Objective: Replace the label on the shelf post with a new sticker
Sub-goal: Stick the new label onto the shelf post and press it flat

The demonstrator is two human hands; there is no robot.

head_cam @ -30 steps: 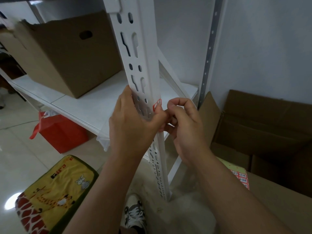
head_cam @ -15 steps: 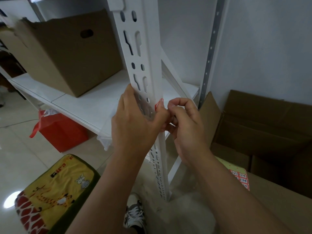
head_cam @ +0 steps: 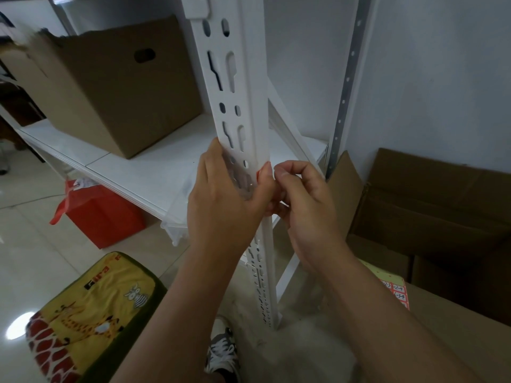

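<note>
A white slotted shelf post (head_cam: 249,92) rises through the middle of the view. Only a red sliver of its red-bordered label (head_cam: 258,174) shows on the post's right edge. My left hand (head_cam: 221,205) grips the post from the left, its thumb lying over most of the label, and it holds a clear plastic sheet (head_cam: 177,217) against the metal. My right hand (head_cam: 304,205) is curled beside the post, thumb and forefinger pinching at the label's right edge. A sheet of red-bordered stickers (head_cam: 395,291) lies on a carton at the lower right.
A brown cardboard box (head_cam: 110,92) stands on the white shelf (head_cam: 154,172). Below it sits a red bag (head_cam: 102,214), with a yellow animal-print cushion (head_cam: 91,308) on the floor. An open carton (head_cam: 428,211) leans against the right wall. My shoe (head_cam: 221,352) is by the post's foot.
The label showed plainly on the post's edge a second ago; now my left thumb covers nearly all of it. My right fingertips stay pinched at its edge.
</note>
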